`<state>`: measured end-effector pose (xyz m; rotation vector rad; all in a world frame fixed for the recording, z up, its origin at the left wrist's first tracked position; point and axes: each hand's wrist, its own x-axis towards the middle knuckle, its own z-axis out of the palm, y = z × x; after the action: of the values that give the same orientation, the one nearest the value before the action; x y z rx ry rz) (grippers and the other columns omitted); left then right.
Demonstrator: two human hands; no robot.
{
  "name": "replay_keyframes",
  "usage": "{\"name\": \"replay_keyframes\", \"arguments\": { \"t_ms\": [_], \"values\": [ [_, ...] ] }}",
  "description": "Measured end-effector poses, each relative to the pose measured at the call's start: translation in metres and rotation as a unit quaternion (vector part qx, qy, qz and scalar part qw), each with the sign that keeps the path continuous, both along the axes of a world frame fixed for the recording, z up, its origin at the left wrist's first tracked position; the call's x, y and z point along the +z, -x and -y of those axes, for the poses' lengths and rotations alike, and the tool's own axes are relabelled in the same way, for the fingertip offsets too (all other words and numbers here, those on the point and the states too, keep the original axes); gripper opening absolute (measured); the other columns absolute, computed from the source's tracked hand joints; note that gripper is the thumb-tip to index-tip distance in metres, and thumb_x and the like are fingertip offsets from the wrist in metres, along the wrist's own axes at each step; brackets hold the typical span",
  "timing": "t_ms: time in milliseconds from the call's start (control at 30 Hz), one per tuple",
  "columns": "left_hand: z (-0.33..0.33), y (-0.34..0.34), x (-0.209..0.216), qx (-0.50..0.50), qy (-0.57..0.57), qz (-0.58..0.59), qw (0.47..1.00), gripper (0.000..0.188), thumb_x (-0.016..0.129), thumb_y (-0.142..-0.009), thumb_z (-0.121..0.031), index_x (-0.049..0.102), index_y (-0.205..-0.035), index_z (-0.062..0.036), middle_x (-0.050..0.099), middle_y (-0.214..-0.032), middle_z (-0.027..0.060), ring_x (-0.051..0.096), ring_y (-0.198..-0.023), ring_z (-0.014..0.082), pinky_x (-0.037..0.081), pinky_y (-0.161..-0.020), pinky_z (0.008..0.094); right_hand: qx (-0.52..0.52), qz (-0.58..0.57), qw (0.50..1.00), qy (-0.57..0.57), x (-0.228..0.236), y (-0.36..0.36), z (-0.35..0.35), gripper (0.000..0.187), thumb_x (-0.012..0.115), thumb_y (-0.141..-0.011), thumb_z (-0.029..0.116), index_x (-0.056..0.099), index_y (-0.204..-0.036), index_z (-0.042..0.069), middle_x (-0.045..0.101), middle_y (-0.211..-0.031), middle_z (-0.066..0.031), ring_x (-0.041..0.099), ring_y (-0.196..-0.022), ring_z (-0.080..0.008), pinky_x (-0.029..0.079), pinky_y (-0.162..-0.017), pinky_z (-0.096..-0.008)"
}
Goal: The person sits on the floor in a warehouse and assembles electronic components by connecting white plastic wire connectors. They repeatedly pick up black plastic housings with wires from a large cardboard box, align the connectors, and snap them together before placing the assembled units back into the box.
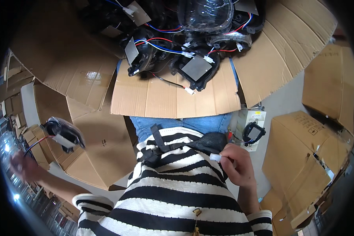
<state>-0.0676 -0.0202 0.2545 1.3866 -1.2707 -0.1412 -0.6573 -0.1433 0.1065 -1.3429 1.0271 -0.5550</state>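
L hand (25, 167) is out far left & blurred: fingers look curled on the lead (38, 144) of a black lamp unit (69, 137), but can't tell how far closed. Unit is fwd-right of that hand, over an open carton (100, 145); prob hanging by its lead, keeping fingers off the body. R hand (240, 163) is near the waist, thumb + index pinched shut on a small white connector (215, 157), tip poking out left, prob so that end stays free. Just fwd-right of R hand: pale equipment box (259, 117) w/ another lamp unit on it, seemingly parked within reach. Heap of units (196, 69) is fwd of both hands, by a cardboard flap (165, 106) whose near edge limits low moves fwd. Right of R hand, a big brown carton (295, 145) limits wide swings; L hand has room inward, above its carton
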Motion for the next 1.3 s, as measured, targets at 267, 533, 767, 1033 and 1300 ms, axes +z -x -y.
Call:
{"name": "replay_keyframes", "arguments": {
  "t_ms": [267,533,767,1033,1300],
  "values": [
    [0.003,-0.022,-0.233,0.244,-0.378,-0.152,0.880,0.023,0.049,-0.087,-0.024,0.062,-0.089,-0.0059,0.046,-0.063,-0.0072,0.036,-0.054,-0.0009,0.025,-0.045,0.0151,0.009,-0.040,0.999,0.006,0.000,-0.005,0.005,0.003,0.053,-0.073,0.001,0.053,-0.070,0.000,0.045,-0.059,-0.0058,0.038,-0.048,-0.0130,0.030,-0.043,-0.0243],
    [0.062,0.102,-0.184,0.240,-0.223,0.137,0.935,0.020,0.045,-0.089,-0.013,0.057,-0.093,0.0028,0.057,-0.090,0.0082,0.053,-0.083,0.0145,0.041,-0.076,0.0248,-0.002,-0.043,0.999,0.013,-0.003,-0.007,0.007,0.002,0.053,-0.073,-0.001,0.053,-0.070,0.000,0.044,-0.059,-0.0055,0.038,-0.047,-0.0135,0.030,-0.043,-0.0249],
    [0.165,0.316,-0.237,-0.374,-0.285,0.297,0.831,0.043,0.060,-0.071,-0.010,0.047,-0.110,-0.0024,0.048,-0.112,0.0127,0.049,-0.100,0.0289,0.041,-0.084,0.0357,0.009,-0.022,0.999,0.024,-0.003,-0.017,0.008,0.004,0.049,-0.072,-0.001,0.052,-0.069,-0.001,0.044,-0.057,-0.0052,0.037,-0.048,-0.0130,0.028,-0.045,-0.0252],
    [0.177,0.330,-0.299,-0.273,-0.413,0.405,0.769,0.036,0.045,-0.073,-0.006,0.044,-0.107,0.0047,0.043,-0.115,0.0193,0.042,-0.107,0.0304,0.036,-0.090,0.0357,0.013,-0.048,0.999,0.019,-0.004,-0.011,0.001,0.002,0.054,-0.070,0.000,0.052,-0.070,0.001,0.046,-0.057,-0.0081,0.044,-0.050,-0.0207,0.034,-0.045,-0.0290],
    [0.226,0.300,-0.360,-0.251,-0.541,0.397,0.697,0.025,0.052,-0.072,-0.015,0.051,-0.091,0.0007,0.059,-0.086,0.0192,0.057,-0.082,0.0308,0.047,-0.069,0.0392,0.047,-0.050,0.997,0.026,0.002,-0.021,0.010,0.002,0.053,-0.069,0.000,0.052,-0.069,0.001,0.047,-0.058,-0.0089,0.046,-0.051,-0.0227,0.037,-0.047,-0.0297]
  ]
}}
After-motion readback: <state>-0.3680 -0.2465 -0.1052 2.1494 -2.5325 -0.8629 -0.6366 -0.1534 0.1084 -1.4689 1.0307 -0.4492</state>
